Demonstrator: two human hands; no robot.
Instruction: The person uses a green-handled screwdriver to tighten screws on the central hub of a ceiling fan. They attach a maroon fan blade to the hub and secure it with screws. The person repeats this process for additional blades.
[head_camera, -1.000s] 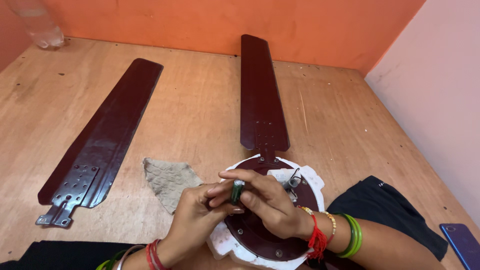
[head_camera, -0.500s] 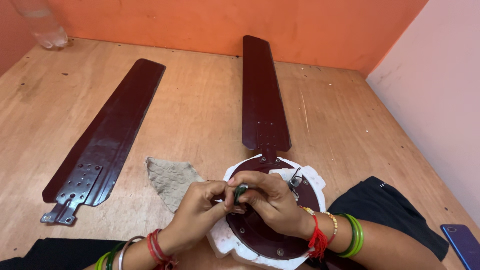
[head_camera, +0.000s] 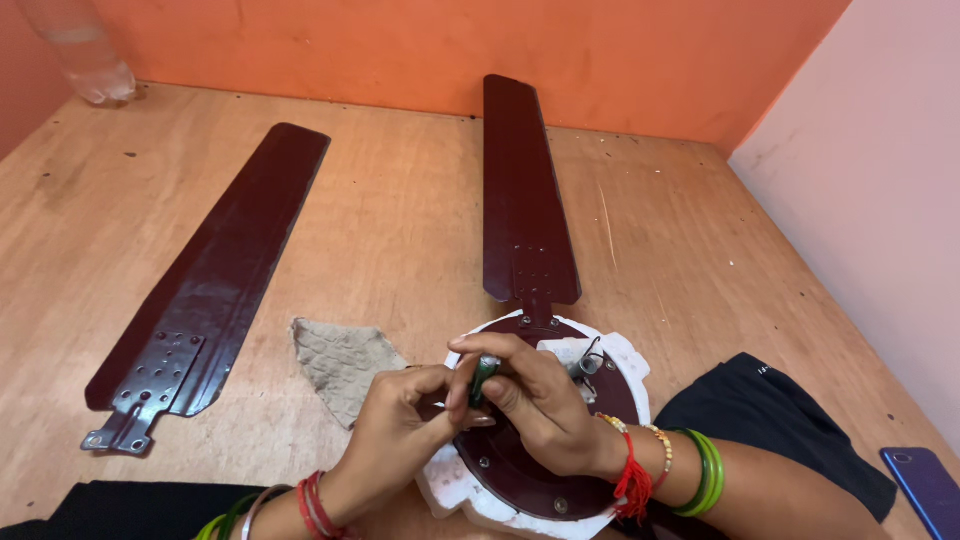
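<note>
Low in the middle of the frame we see both hands meeting over a small dark-green tool handle (head_camera: 483, 377), a short, smooth, rounded plastic-looking piece with a pale metal collar at its top end, standing nearly upright and tilted slightly to the right. The right hand (head_camera: 540, 410) wraps its fingers around the handle from the right, pinching it between thumb and fingertips, while the left hand (head_camera: 400, 440) comes in from the lower left with its fingers curled and its fingertips pressed against the handle's lower part; whether a shaft runs below the handle we cannot tell, since the fingers hide it. Under the hands lies the fan motor housing (head_camera: 520, 470), a round, glossy maroon metal disc with small screws near its edge, seated on a rough white foam block (head_camera: 630, 360). One long, flat maroon fan blade (head_camera: 520, 190) runs from the housing up toward the top of the frame, smooth and shiny. A loose blade (head_camera: 215, 290) lies at the left, its perforated metal bracket toward the lower left. A wrinkled beige cloth (head_camera: 340, 362) rests just left of the hands on the scuffed wooden floor (head_camera: 400, 200).
</note>
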